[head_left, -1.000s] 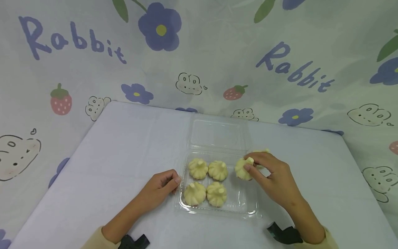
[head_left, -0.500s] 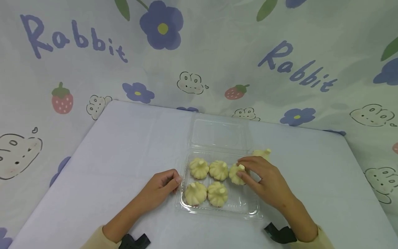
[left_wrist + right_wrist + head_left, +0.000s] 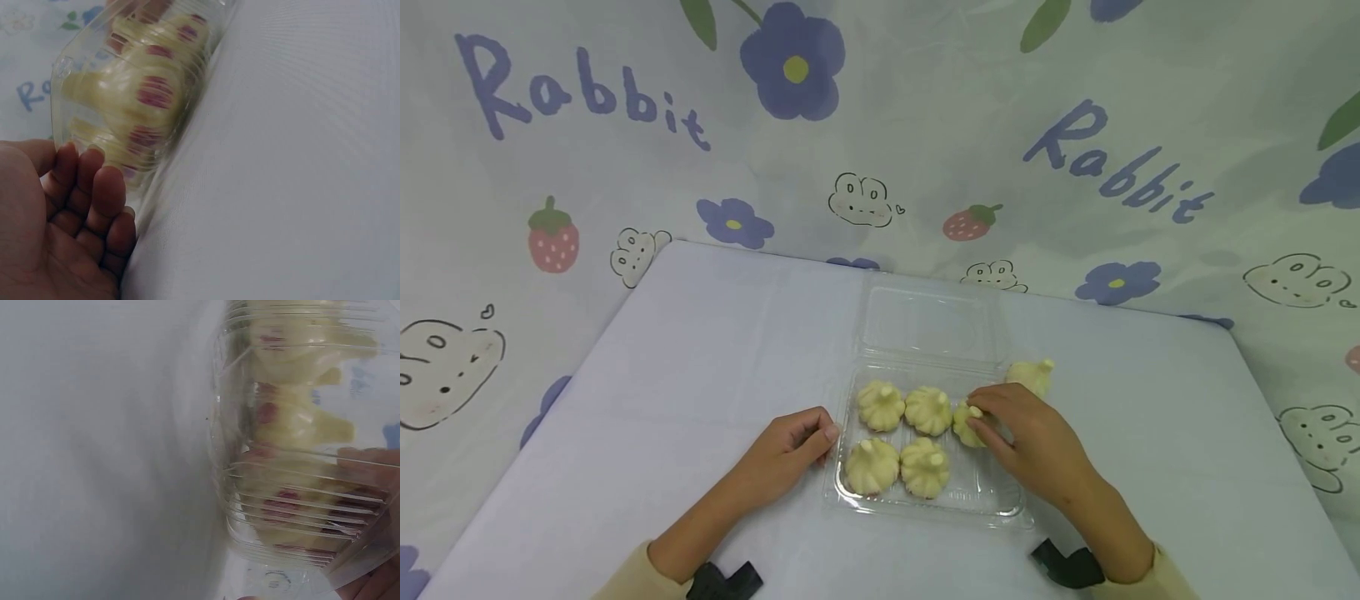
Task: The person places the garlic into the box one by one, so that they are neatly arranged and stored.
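Right hand [image 3: 1037, 442] pinches a garlic bulb [image 3: 967, 429] in a clear box [image 3: 973, 482]

The right fingers are clamped on the bulb at the box's far right, beside a row of two bulbs [image 3: 928, 411]; two more bulbs [image 3: 872, 467] sit at near left. The left hand [image 3: 793, 446] has its fingers curled, pinching the box's left edge. The open lid [image 3: 928, 321] lies on the far side. Another bulb [image 3: 1030, 375] lies on the table [image 3: 715, 333], just beyond the box's far right corner.
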### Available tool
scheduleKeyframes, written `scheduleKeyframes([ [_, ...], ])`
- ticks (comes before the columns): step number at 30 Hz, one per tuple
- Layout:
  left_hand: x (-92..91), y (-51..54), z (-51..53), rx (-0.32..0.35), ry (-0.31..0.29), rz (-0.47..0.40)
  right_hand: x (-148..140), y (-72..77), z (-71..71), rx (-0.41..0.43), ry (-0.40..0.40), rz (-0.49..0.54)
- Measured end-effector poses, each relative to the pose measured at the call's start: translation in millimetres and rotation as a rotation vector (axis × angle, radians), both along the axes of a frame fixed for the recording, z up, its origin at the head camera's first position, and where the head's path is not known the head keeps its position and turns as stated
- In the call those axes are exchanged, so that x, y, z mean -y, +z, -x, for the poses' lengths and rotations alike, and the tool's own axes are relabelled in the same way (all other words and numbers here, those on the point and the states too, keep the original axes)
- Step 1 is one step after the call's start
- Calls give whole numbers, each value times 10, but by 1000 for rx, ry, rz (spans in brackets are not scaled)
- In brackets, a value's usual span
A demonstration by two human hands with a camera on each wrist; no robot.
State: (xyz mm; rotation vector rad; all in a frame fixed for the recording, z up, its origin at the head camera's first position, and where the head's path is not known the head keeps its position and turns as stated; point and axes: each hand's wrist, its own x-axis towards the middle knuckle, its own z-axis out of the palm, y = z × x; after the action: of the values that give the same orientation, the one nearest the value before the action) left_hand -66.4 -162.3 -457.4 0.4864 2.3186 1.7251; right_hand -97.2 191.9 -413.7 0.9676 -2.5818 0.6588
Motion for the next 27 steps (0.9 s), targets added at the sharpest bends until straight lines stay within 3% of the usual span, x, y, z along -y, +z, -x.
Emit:
scheduleKeyframes([
  [27, 0, 29, 1, 14, -2, -5, 1, -25, 13, -2, -36, 13],
])
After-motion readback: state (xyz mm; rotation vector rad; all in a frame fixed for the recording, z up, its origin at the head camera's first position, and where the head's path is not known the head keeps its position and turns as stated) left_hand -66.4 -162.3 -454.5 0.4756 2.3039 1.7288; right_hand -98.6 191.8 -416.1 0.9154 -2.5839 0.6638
